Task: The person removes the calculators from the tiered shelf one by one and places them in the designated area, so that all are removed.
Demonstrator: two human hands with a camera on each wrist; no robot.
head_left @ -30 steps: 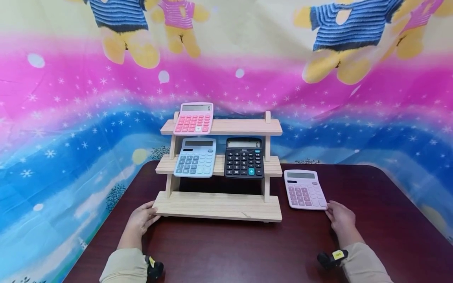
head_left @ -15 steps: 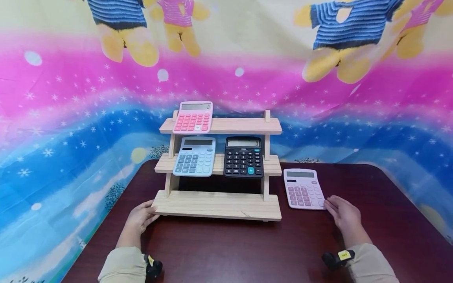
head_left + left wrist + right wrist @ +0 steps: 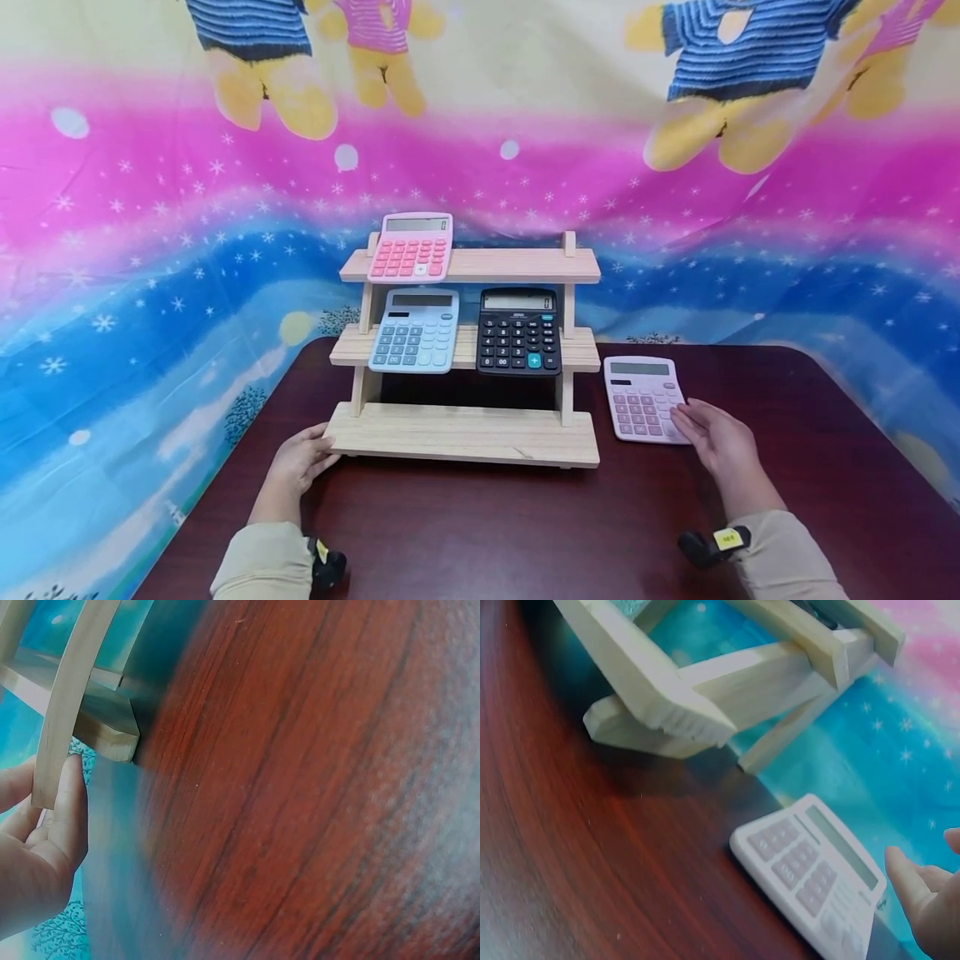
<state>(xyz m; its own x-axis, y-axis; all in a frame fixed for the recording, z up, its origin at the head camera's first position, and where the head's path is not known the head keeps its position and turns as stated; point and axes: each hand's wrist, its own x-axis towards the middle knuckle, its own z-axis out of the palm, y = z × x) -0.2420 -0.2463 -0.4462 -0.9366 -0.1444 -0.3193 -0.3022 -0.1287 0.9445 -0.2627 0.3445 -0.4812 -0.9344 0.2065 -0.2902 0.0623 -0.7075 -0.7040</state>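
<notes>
Pale glare across the tabletop (image 3: 300, 787)

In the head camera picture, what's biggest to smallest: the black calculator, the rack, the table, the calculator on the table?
1. Table
2. Rack
3. Black calculator and table's calculator: unranked, they look alike and may not be equally near.
</notes>
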